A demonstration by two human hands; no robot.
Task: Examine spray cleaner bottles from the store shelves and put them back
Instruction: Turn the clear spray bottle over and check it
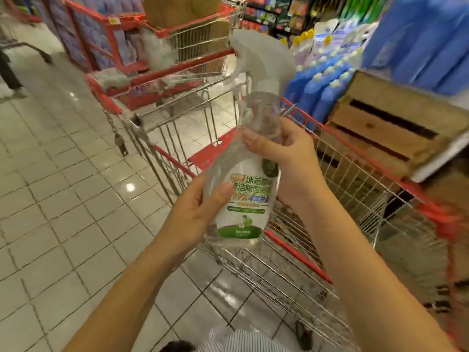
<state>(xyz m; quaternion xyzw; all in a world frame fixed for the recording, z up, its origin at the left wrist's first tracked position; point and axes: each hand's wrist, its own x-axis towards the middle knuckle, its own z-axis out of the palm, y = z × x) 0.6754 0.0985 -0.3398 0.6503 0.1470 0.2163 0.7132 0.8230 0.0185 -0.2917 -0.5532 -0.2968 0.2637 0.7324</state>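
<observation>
A clear spray cleaner bottle (250,189) with a white trigger head and a white-and-green label is held upright in front of me, over a shopping cart. My left hand (195,214) grips its lower body from the left, thumb across the label. My right hand (286,158) wraps the bottle's neck and shoulder from the right. The label faces me.
A red-and-wire shopping cart (355,179) stands directly below and ahead, a second cart (177,80) beyond it. Wooden crates (385,123) and shelves of blue bottles (327,82) fill the right side. Tiled floor (63,199) stretches to the left, where a person's leg (9,72) shows.
</observation>
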